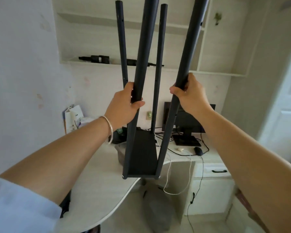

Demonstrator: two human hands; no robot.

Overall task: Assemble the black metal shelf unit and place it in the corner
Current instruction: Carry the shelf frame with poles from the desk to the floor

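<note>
My left hand [123, 105] and right hand [190, 95] have fingers clamped on the shelf unit [141, 158] posts above the bench [97, 182] edge; post tops are cut off.

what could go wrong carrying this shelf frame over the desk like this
1. The shelf frame's long poles reach up beside the wall shelf; tilting forward may knock the black items there.
2. Its bottom panel hangs just above the desk, near the white cable, mouse and monitor, and could snag or hit them.
3. The left hand and right hand grip smooth poles only, so it may slip or twist.
</note>
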